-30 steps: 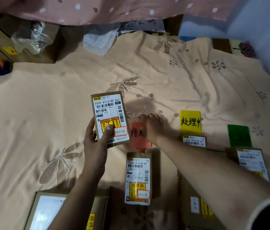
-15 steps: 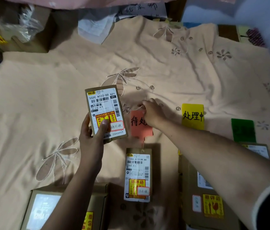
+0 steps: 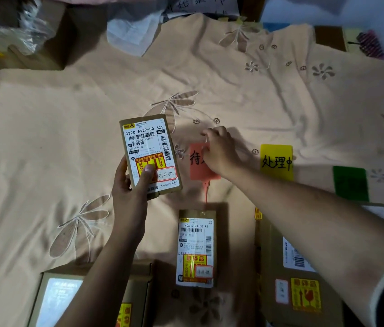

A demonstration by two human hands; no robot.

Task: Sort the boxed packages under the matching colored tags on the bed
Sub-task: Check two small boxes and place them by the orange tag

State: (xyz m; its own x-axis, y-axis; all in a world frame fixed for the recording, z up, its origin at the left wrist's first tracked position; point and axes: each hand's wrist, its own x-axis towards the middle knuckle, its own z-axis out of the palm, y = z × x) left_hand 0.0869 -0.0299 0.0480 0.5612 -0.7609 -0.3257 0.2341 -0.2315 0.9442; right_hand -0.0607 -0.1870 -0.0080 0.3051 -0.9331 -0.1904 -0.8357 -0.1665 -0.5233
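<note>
Left hand wrapped around the lower end of a small boxed package, thumb pressed on the label face, fingers behind; held up above the bed, clear of the sheet. Long axis of the package running near to far, tilted slightly so the far end leans left; printed label facing up toward the camera, text "332C A122-00 621" at the far end, red-bordered sticker at the near end by the thumb.

Right hand reaching across, fingertips pinched on a thin loop at the far edge of the red tag, palm covering the tag's right part. Red tag lying flat on the bed just right of the held package, its thin tail pointing toward the camera.

Second boxed package lying flat on the bed directly on the near side of the red tag, long axis also near to far, label up, red-bordered sticker at its near end.

Yellow tag on the bed right of the red one, green tag further right. Larger cardboard box on the near side of the yellow tag, partly hidden under the right forearm. Another box at the bottom left, cut off by the frame edge.
</note>
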